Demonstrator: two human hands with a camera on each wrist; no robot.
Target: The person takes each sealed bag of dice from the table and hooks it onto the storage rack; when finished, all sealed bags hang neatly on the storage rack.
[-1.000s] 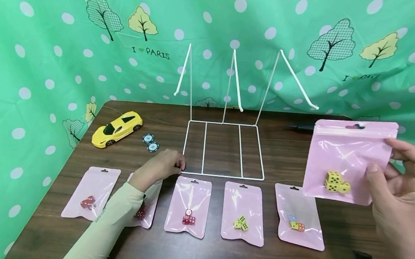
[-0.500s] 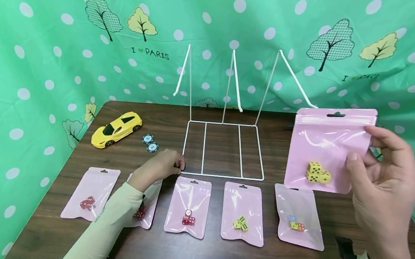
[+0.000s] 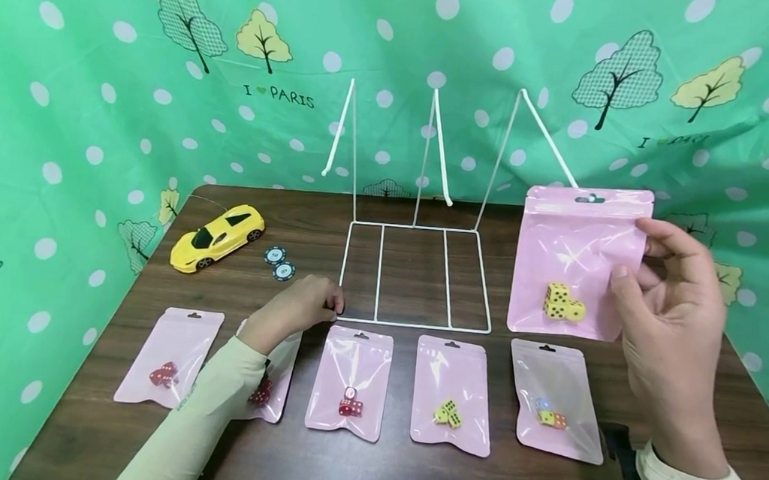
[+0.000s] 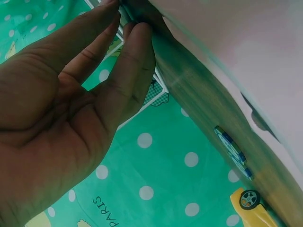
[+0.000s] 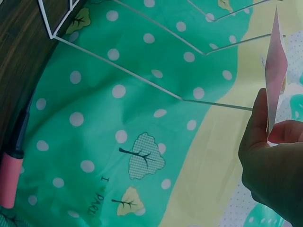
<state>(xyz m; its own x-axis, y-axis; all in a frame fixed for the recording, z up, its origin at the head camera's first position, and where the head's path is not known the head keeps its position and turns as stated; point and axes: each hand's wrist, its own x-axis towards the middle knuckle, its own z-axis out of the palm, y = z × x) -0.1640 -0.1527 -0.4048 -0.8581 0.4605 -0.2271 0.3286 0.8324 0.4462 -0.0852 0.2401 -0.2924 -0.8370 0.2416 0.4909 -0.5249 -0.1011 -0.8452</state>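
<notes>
Right hand (image 3: 672,323) is pinching a pink bag (image 3: 577,244) by its right edge, thumb in front, and is holding it upright above the table (image 3: 400,471); yellow dice (image 3: 559,304) are showing through its lower part. Left hand (image 3: 305,305) is gripping the near left corner of a white wire rack (image 3: 379,273) with bent fingers. The rack's right arm (image 3: 547,136) is reaching to the held bag's top edge; whether its tip is passing through the hang hole cannot be told. Nearer the viewer, five flat bags (image 3: 350,365) are lying in a row, the second from the left being partly covered by the left forearm. Two chips (image 3: 279,263) and a yellow toy car (image 3: 218,240) are resting left of the rack. Behind, a green dotted curtain (image 3: 408,20) is hanging.
</notes>
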